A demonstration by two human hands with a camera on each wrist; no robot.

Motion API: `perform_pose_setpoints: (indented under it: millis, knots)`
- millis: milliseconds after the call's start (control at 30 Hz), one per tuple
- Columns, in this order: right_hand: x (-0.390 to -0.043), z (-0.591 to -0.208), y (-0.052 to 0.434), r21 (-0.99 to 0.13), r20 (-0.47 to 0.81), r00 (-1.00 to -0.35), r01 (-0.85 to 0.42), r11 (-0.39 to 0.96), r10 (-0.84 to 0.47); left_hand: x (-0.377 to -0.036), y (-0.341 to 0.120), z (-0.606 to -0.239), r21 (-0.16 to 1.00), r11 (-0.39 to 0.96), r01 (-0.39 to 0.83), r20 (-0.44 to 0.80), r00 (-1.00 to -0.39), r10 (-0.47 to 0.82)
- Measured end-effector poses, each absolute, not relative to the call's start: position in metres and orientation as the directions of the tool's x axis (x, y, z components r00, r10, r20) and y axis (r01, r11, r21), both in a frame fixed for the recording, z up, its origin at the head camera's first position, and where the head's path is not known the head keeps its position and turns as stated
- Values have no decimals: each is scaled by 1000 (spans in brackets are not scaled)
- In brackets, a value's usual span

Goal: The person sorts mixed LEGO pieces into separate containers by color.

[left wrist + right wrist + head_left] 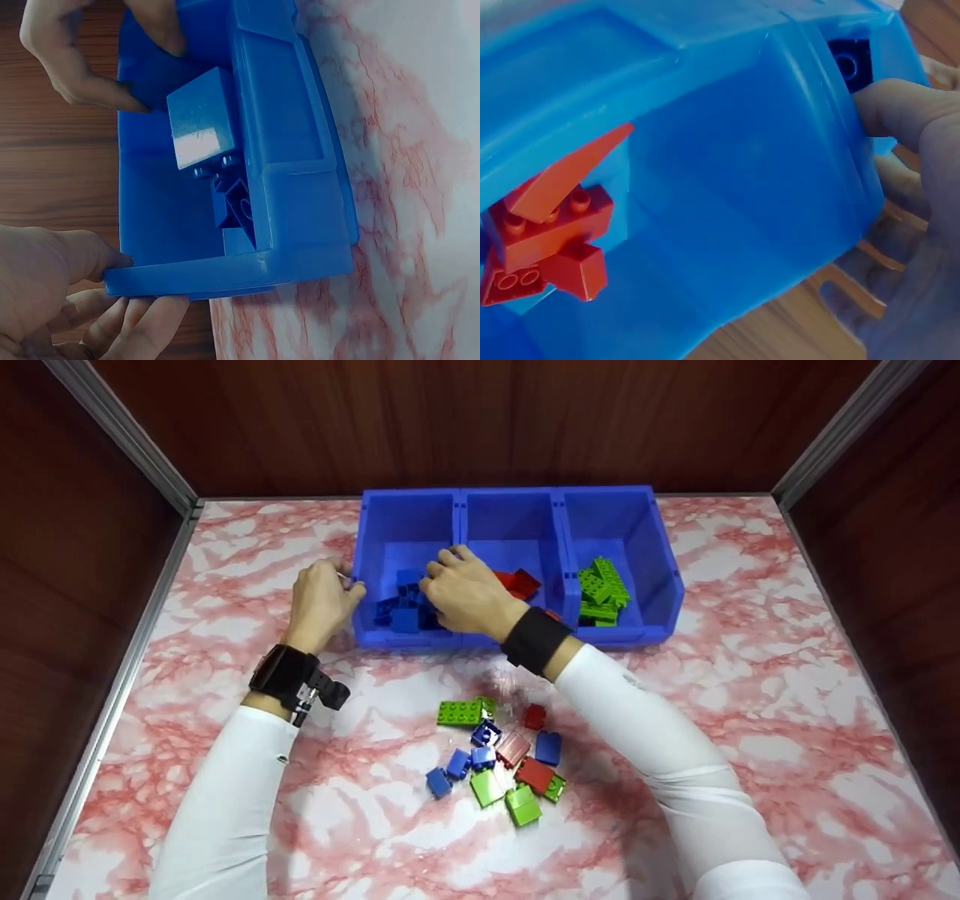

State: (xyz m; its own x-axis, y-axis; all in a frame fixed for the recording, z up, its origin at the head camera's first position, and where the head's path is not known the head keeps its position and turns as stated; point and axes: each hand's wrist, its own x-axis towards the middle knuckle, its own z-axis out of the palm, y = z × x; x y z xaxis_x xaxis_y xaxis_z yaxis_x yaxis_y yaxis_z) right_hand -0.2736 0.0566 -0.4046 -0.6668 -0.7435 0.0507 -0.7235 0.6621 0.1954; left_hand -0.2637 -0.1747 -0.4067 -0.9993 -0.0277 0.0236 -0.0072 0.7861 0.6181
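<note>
Over the left bin (375,547) we are steadying its wall with our left hand (321,601), fingers curled round it, while our right hand (466,594) is lowering a pinched blue brick (201,127); jostling risks spilling it.

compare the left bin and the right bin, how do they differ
The left bin holds blue bricks; the right bin holds green bricks. The left hand holds the left bin's outer wall and the right hand reaches into it; no hand touches the right bin. Both are blue, open-topped, alike in shape, and stand in one row on the marble-patterned table.
</note>
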Motion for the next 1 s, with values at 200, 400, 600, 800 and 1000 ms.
perform_pose_setpoints:
  millis: [200,400,600,800,1000]
  knots:
    - [-272,-408,57,170,17,-676,-724,669,-736,-265,-174,-408,607,795,5,36,-999,-21]
    - [-267,-395,80,1,91,-672,-738,675,-735,-266,-172,-408,616,788,6,27,-1000,-13]
    - [-261,-369,131,-171,230,-739,-671,721,-633,-267,-171,-408,619,785,1,16,-1000,-11]
    - [-260,-366,205,-368,318,-865,-491,790,-389,-269,-172,-407,621,784,5,23,-1000,-11]
    - [-261,-379,265,-481,381,-914,-326,814,-140,-268,-176,-405,621,783,-2,27,-999,-24]
